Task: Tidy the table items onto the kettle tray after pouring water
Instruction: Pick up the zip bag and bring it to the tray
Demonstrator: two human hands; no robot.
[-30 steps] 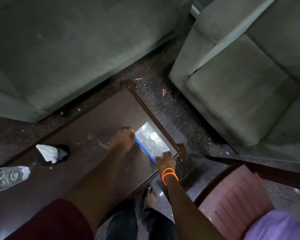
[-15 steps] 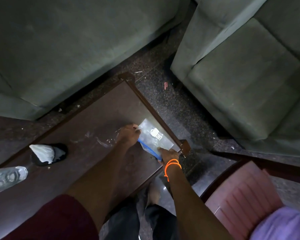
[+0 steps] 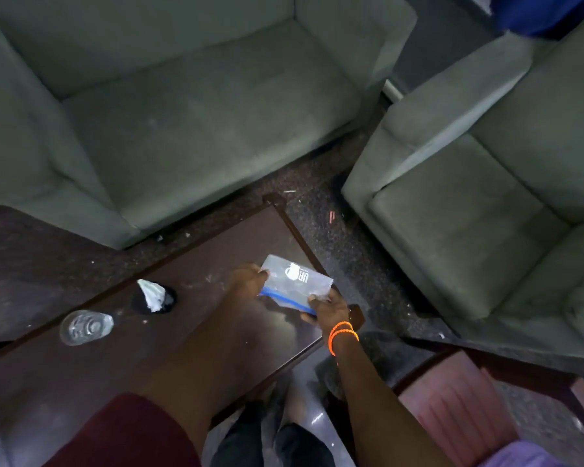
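Note:
A clear zip bag [image 3: 295, 281] with a blue seal strip and a white logo is held just above the right end of the dark wooden table [image 3: 196, 271]. My left hand [image 3: 246, 279] pinches its left edge. My right hand [image 3: 327, 308], with orange bands on the wrist, pinches its right corner near the table's edge. A clear drinking glass [image 3: 85, 326] stands at the table's left. Beside it a dark cup [image 3: 154, 298] holds crumpled white tissue. No kettle tray is in view.
A grey-green sofa [image 3: 182, 106] stands beyond the table and a matching armchair [image 3: 486, 203] at the right. Speckled dark floor [image 3: 334, 230] lies between them. A chair with a pink seat [image 3: 452, 409] is at the lower right, and my legs show below the table's edge.
Both hands have kept hold of the zip bag and raised it slightly off the table. The camera tilted up, so more of the sofa and armchair shows.

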